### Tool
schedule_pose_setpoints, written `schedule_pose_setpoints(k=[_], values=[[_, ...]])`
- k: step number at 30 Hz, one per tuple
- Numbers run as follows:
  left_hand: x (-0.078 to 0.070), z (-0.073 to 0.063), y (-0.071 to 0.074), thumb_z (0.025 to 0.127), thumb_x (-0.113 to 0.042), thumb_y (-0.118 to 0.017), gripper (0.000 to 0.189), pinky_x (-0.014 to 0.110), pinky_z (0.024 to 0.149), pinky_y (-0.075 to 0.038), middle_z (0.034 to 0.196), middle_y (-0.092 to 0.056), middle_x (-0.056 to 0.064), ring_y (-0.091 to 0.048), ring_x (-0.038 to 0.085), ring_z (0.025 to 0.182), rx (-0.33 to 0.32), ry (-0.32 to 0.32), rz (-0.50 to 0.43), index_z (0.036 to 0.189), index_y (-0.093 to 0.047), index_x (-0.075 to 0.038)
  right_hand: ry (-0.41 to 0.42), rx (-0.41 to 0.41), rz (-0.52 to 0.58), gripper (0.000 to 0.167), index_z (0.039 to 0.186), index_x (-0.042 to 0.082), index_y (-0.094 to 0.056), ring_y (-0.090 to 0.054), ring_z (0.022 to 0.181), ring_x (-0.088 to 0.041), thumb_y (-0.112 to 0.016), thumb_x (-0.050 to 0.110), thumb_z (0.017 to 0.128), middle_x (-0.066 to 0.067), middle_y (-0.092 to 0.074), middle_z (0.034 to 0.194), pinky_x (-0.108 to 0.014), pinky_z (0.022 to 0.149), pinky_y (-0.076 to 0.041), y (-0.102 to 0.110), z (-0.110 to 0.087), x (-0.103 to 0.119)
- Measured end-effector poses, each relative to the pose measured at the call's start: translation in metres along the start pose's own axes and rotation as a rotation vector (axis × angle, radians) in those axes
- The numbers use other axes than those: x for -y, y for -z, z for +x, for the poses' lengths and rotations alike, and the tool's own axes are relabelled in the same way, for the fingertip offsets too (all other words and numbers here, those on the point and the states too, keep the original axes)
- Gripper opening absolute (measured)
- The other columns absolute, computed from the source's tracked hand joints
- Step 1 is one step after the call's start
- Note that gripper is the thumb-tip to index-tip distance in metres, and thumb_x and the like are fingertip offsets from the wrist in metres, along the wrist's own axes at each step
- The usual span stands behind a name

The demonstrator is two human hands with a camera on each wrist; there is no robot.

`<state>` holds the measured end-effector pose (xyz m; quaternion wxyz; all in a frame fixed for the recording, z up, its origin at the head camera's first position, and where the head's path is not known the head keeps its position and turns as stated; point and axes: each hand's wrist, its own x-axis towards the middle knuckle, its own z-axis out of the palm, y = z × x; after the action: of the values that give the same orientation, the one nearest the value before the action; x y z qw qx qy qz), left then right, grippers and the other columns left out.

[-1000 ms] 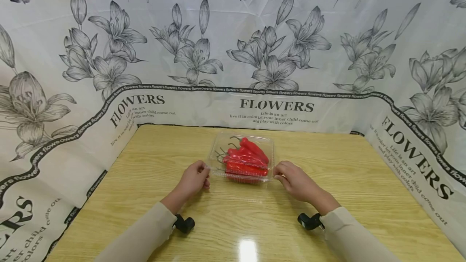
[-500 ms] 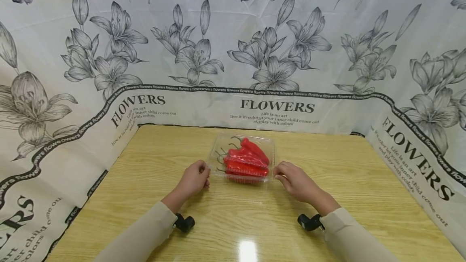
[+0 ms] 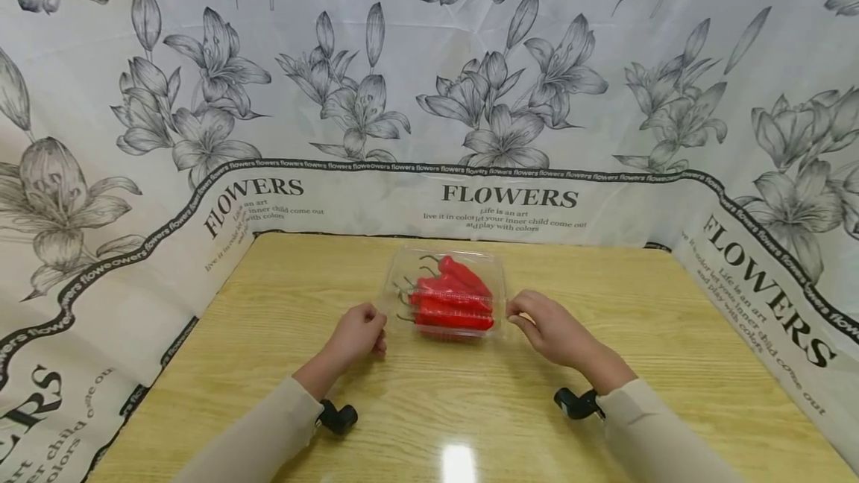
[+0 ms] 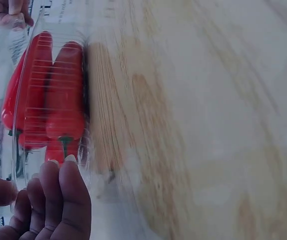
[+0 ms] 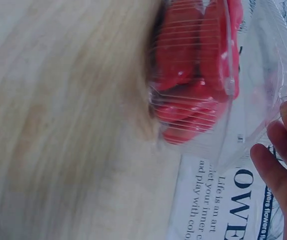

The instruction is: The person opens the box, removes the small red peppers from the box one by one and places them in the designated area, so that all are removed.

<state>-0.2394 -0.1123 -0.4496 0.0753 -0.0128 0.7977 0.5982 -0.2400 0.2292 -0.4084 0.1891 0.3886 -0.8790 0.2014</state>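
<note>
A clear plastic clamshell box [image 3: 397,268] with several red peppers [image 3: 456,297] in it sits on the table, green stems pointing left. At its front left corner my left hand [image 3: 359,330] pinches the plastic edge; in the left wrist view that thumb [image 4: 1,190] is against the rim and the other fingers curl beside it. My right hand [image 3: 546,328] is at the opposite front corner, its fingertips [image 5: 259,152] curled at the thin edge of the lid [image 5: 263,75]. Ridged walls of the box show in both wrist views.
The box rests on a light wood-grain table [image 3: 429,401]. Behind and beside it hangs a white curtain [image 3: 362,200] printed with grey flowers and the word FLOWERS. A black wrist camera [image 3: 338,417] sits under the left sleeve, another black camera [image 3: 576,402] under the right.
My right hand has shifted slightly to the right and the front edge of the lid has moved a little. The left hand and the peppers stay almost where they were.
</note>
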Motion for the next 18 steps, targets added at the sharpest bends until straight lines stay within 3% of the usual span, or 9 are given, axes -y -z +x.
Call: schedule_pose_setpoints(k=[4, 11, 18], values=[[0.001, -0.003, -0.001, 0.099, -0.013, -0.046, 0.02, 0.036, 0.058, -0.057, 0.075, -0.058, 0.013, -0.062, 0.019, 0.057, 0.003, 0.013, -0.029, 0.083, -0.049, -0.001, 0.019, -0.03, -0.014, 0.015, 0.091, 0.011, -0.061, -0.058, 0.083, -0.01, -0.069, 0.001, 0.085, 0.004, -0.061, 0.089, -0.033, 0.074, -0.053, 0.008, 0.005, -0.001], [0.004, -0.004, 0.001, 0.097, -0.012, -0.05, 0.02, 0.037, 0.06, -0.058, 0.072, -0.057, 0.008, -0.062, 0.018, 0.057, 0.057, -0.003, -0.089, 0.081, -0.051, 0.0, -0.025, -0.05, 0.009, 0.014, 0.094, 0.014, -0.063, -0.062, 0.086, -0.012, -0.069, 0.004, 0.086, 0.003, -0.064, 0.092, -0.037, 0.077, -0.055, 0.022, 0.014, -0.003], [0.01, -0.002, 0.003, 0.097, -0.013, -0.052, 0.02, 0.036, 0.06, -0.058, 0.07, -0.057, 0.007, -0.061, 0.018, 0.058, 0.093, 0.0, -0.093, 0.081, -0.052, -0.001, -0.014, -0.107, 0.024, 0.012, 0.095, 0.01, -0.064, -0.065, 0.087, -0.015, -0.067, 0.002, 0.087, 0.002, -0.065, 0.092, -0.038, 0.077, -0.055, 0.028, 0.021, -0.008]])
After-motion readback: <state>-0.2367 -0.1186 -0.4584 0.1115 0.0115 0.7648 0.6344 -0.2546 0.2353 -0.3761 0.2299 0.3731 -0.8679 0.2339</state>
